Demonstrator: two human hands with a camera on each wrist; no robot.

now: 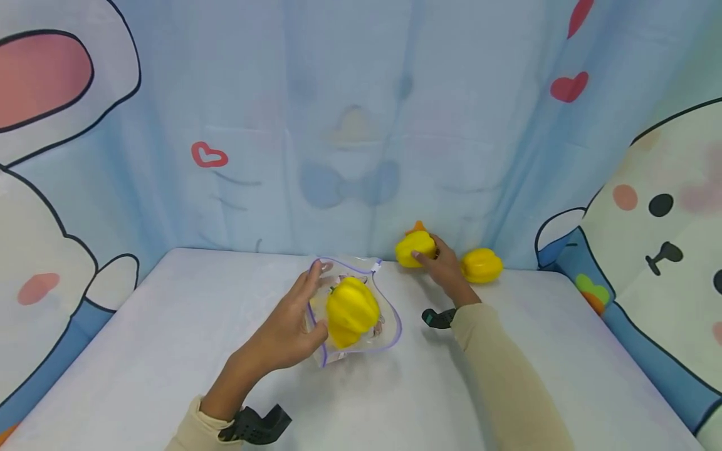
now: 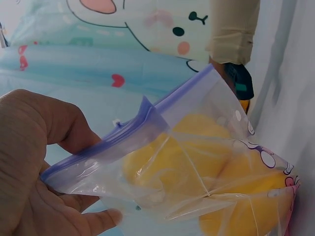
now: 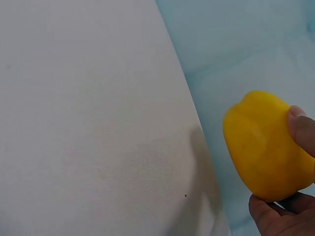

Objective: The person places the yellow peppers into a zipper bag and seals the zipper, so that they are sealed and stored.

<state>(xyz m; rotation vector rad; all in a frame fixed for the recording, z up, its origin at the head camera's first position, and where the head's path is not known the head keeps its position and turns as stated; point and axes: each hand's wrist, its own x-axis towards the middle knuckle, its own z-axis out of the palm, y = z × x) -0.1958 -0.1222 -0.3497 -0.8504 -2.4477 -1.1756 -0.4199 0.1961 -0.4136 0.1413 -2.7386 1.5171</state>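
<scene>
My left hand (image 1: pixel 290 326) grips the side of a clear zip bag (image 1: pixel 389 335) with a purple zip edge. In the left wrist view, the thumb and fingers of that hand hold the purple edge (image 2: pixel 106 145) from both sides. Inside the bag lies a yellow bell pepper (image 1: pixel 352 307), and a second yellow shape (image 2: pixel 251 196) shows through the plastic. Near the back edge of the table, my right hand (image 1: pixel 448 269) holds another yellow bell pepper (image 1: pixel 414 249) between thumb and fingers, also seen as a smooth yellow pepper (image 3: pixel 266 147) in the right wrist view.
One more yellow bell pepper (image 1: pixel 482 265) lies at the back right, just beyond the right hand. A white table (image 1: pixel 186 313) spreads under everything. Behind it hangs a light blue curtain (image 1: pixel 254 81) with cartoon prints, close to the back edge. Each wrist wears a black camera (image 1: pixel 256 426).
</scene>
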